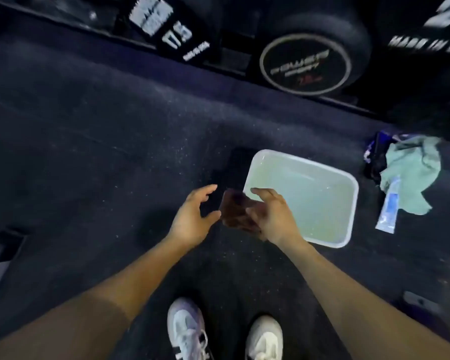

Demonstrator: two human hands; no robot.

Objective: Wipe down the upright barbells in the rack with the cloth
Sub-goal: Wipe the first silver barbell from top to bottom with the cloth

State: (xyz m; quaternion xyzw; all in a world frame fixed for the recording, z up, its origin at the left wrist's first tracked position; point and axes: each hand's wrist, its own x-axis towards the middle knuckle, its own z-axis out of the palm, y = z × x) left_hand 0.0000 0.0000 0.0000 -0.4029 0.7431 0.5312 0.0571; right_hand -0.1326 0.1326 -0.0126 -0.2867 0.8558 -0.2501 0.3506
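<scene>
My right hand holds a dark brown cloth bunched between its fingers, above the near-left corner of a white plastic tub of pale water on the floor. My left hand hovers just left of the cloth with fingers spread and relaxed, thumb close to the cloth's edge. No upright barbells or rack show in this view.
A green cloth and a white-blue tube lie on the dark speckled floor right of the tub, beside a dark bundle. Black weight plates and equipment line the far side. My white shoes are below.
</scene>
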